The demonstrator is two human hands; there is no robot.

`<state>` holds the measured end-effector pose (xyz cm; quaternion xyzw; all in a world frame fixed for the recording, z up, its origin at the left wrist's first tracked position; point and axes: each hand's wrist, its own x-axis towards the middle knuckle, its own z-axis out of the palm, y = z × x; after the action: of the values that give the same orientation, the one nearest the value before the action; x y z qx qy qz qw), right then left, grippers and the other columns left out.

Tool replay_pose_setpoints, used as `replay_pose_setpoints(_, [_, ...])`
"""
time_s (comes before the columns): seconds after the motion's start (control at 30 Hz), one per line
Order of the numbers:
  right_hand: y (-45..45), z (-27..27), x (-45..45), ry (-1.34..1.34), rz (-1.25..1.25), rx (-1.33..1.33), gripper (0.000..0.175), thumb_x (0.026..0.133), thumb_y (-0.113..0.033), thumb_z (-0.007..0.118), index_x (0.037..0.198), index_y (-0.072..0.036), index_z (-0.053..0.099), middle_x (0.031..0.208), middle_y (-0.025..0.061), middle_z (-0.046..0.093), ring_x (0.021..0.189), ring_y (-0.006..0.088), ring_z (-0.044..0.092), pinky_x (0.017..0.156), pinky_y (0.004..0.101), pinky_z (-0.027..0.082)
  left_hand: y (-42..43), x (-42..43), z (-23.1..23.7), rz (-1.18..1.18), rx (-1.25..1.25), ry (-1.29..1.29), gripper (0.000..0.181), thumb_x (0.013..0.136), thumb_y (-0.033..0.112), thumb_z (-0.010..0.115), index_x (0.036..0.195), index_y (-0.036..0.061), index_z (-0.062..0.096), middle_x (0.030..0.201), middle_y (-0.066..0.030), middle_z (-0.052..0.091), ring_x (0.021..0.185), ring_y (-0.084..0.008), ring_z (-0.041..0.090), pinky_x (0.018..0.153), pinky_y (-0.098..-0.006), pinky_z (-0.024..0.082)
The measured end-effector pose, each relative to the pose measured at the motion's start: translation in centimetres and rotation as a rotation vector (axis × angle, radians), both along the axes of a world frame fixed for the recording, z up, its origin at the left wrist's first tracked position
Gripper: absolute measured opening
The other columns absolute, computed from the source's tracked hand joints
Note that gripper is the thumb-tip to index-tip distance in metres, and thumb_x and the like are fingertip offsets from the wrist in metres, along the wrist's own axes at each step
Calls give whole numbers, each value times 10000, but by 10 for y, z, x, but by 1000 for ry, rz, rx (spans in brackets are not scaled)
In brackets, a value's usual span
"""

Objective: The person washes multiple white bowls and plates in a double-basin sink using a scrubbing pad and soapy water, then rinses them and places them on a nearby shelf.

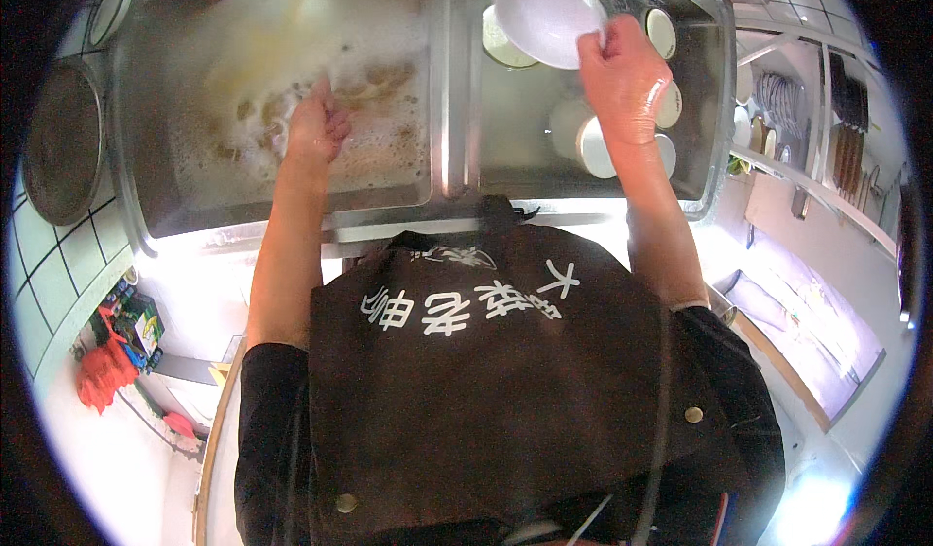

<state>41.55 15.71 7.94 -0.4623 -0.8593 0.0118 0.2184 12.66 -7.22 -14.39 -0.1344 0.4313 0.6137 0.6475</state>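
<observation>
My right hand (625, 83) grips the rim of a white bowl (548, 19) above the right sink basin (525, 174), the bowl's inside facing me. Below it, several white bowls or cups (660, 34) lie in cloudy water, some along the basin's right wall. One white bowl (599, 151) sits just beneath my right wrist. Over in the left basin (197, 218), my left hand (318, 123) is low over foamy, brownish water (364, 130), its fingers curled. Blur and foam hide its fingertips, so whether it holds anything does not show.
A metal divider (453, 94) separates the basins. A round dark tray or lid (64, 141) leans by the tiled wall at left. To the right, a wall rack (816, 174) holds knives (849, 130) and other utensils. My dark apron (481, 385) bears writing.
</observation>
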Motion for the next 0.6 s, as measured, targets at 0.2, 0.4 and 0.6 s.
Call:
replay_pose_setpoints(0.2, [53, -62, 94, 93, -472, -356, 275, 785, -326, 661, 814, -54, 692, 757, 140, 684, 609, 325, 631, 631, 417, 498, 41, 37, 78, 130, -427, 294, 275, 965, 185, 539, 711, 123, 453, 566, -10, 388, 460, -141, 352, 469, -314, 319])
replay_pose_setpoints(0.4, [50, -110, 125, 454, -505, -1158, 420, 894, -436, 665, 897, -16, 676, 740, 60, 664, 600, 100, 578, 539, 225, 453, 8, 12, 28, 94, -217, 138, 249, 963, 152, 524, 723, 111, 473, 613, -12, 389, 474, -131, 308, 457, -308, 291])
replay_pose_setpoints(0.6, [-2, -156, 74, 489, -471, -1004, 328, 895, -286, 613, 989, 22, 673, 827, 100, 686, 796, 174, 662, 704, 264, 512, 26, 38, 17, 70, -235, 122, 197, 962, 147, 505, 783, 66, 518, 635, -1, 378, 501, -125, 312, 454, -277, 284])
